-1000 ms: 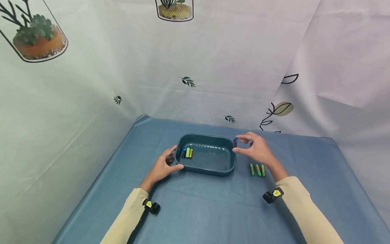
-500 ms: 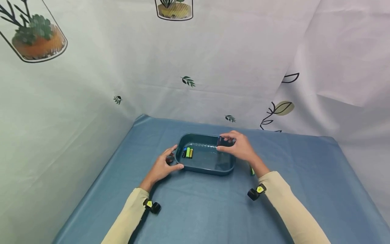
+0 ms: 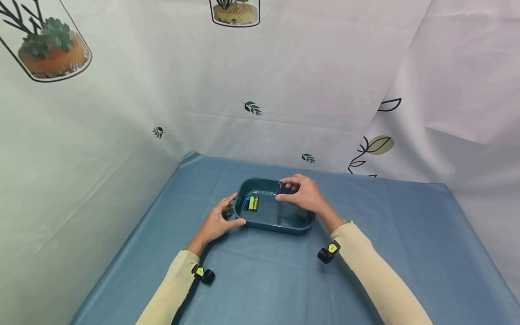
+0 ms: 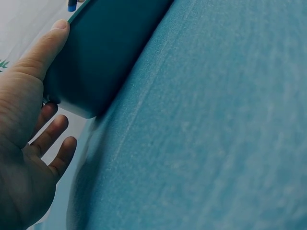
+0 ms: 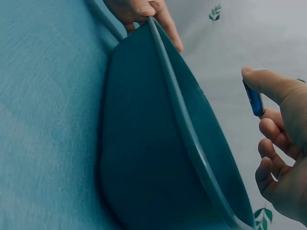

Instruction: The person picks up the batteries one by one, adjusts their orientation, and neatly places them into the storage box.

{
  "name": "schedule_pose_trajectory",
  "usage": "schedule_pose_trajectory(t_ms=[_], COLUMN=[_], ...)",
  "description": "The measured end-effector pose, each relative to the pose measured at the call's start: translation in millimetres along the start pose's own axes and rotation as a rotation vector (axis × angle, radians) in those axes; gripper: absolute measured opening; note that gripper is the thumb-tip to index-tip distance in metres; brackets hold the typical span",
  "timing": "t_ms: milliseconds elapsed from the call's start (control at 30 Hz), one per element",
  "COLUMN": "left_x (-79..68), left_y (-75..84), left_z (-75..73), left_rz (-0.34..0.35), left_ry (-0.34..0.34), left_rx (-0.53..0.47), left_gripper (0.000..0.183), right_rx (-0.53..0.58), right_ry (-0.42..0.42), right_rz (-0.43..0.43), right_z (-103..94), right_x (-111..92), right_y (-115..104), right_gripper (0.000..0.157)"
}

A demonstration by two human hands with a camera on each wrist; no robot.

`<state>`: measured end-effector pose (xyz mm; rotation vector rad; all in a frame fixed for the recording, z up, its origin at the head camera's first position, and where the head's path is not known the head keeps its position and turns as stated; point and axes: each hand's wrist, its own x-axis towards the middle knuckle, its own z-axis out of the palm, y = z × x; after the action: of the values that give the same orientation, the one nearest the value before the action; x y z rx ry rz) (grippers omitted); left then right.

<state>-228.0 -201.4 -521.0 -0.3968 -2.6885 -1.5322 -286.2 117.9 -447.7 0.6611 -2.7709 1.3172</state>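
A dark teal rectangular dish (image 3: 280, 228) sits on the blue cloth. My left hand (image 3: 215, 221) grips its left end, the thumb on the front rim and the other fingers round the far side; the left wrist view shows the thumb (image 4: 55, 36) at the rim. Inside, at the left, several batteries (image 3: 251, 203) stand side by side, blue-and-black, lime green and gold-topped. Over the middle of the dish my right hand (image 3: 302, 194) pinches a blue-and-black battery (image 5: 254, 99) between thumb and fingers, upright above the dish floor.
A sliver of a green battery (image 3: 350, 221) shows at the edge of the right sleeve (image 3: 373, 266), which covers that spot. The blue cloth (image 3: 260, 280) covers the table. Pale printed fabric (image 3: 284, 81) hangs behind and at the left.
My right hand has carried the blue-and-black battery leftward from the dish's right rim to over its middle. The right sleeve now hides most of the green batteries. My left hand has stayed put.
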Motion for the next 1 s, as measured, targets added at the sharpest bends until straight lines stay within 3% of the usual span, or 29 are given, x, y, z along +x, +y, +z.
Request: schedule_pose_trajectory(t_ms=[200,1000], left_x=[-0.1,0.7], left_y=[1.5,0.0], left_z=[0.8,3.0], left_rz=[-0.014,0.003], left_ry=[-0.004,0.021], left_rx=[0.003,0.011], left_gripper=[0.095,0.093], right_rx=[0.046,0.050], right_ry=[-0.026,-0.038], right_rz=[0.019,0.040], right_z=[10.6,30.9], right_x=[4.4,17.9], right_y=[-0.6,8.8], right_gripper=[0.053,0.052])
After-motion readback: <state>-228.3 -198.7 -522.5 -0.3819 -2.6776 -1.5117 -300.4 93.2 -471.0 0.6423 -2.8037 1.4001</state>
